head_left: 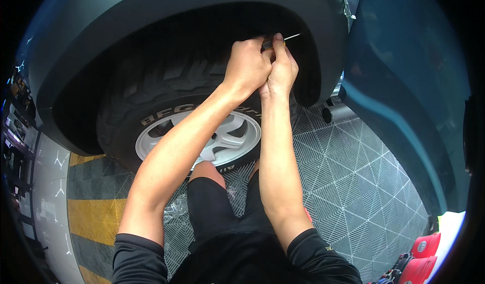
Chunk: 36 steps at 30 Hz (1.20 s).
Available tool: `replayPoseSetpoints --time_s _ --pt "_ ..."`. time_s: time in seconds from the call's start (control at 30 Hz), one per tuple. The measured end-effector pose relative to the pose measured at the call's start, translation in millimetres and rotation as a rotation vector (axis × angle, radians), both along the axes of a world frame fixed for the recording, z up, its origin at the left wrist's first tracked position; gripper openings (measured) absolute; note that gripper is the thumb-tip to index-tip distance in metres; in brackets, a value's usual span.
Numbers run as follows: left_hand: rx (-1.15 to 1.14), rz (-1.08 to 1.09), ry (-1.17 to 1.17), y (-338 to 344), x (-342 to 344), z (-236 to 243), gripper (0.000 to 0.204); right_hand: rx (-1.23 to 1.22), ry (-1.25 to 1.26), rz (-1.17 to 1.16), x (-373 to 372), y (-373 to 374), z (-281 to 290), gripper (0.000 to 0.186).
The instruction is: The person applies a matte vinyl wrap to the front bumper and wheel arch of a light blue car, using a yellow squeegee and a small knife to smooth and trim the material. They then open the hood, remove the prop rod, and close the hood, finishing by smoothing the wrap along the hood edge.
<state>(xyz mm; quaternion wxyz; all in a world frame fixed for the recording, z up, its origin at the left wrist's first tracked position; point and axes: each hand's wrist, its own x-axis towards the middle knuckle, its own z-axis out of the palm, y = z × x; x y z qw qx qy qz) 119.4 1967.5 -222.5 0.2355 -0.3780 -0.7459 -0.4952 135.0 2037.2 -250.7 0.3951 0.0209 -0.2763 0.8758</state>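
Observation:
A screwdriver [292, 36] with a dark and yellow handle is held up inside the wheel arch, its thin metal shaft pointing right toward the arch's inner edge. My left hand [247, 64] is closed around the handle's rear end. Beside it, my right hand [281, 71] grips the front of the handle, thumb and fingers near the shaft. The two hands touch at the wrists. Around them curves the black wheel arch trim [331, 46]. Below sits a chunky black tire [118, 117] on a silver spoked wheel [227, 141]. Whether the tip touches anything, I cannot tell.
An open blue car door [404, 57] stands at the right. Beneath lies grey floor tiling [353, 168], with yellow tiles [96, 218] at the left. Clear plastic wrapping [176, 207] lies by my legs. Red containers [423, 256] stand at the lower right.

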Motion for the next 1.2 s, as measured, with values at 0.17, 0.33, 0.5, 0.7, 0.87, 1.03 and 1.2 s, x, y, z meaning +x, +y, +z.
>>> replayPoseSetpoints --time_s 0.17,0.33,0.5,0.7,0.87,1.03,1.2 --pt "-0.268 -0.289 -0.506 -13 -12 21 0.032 0.091 -0.073 -0.111 6 11 -2 0.017" --pt "-0.073 -0.647 -1.028 -22 -29 33 0.038 0.144 -0.110 -0.063 12 19 1 0.020" --pt "-0.093 -0.562 -0.974 -13 -31 27 0.034 0.179 -0.055 -0.006 6 24 -4 0.020" --pt "-0.061 -0.265 -0.592 1 -9 11 0.029 0.122 0.149 0.261 -4 34 -20 0.023" --pt "0.012 -0.001 -0.079 10 4 -9 0.023 0.027 0.342 0.482 -18 39 -29 0.032" --pt "0.034 0.120 0.030 13 12 -9 0.025 -0.025 0.501 0.633 -22 34 -29 0.034" --pt "-0.175 0.019 -0.087 -4 23 14 0.032 0.000 0.226 0.449 3 26 -13 0.028"
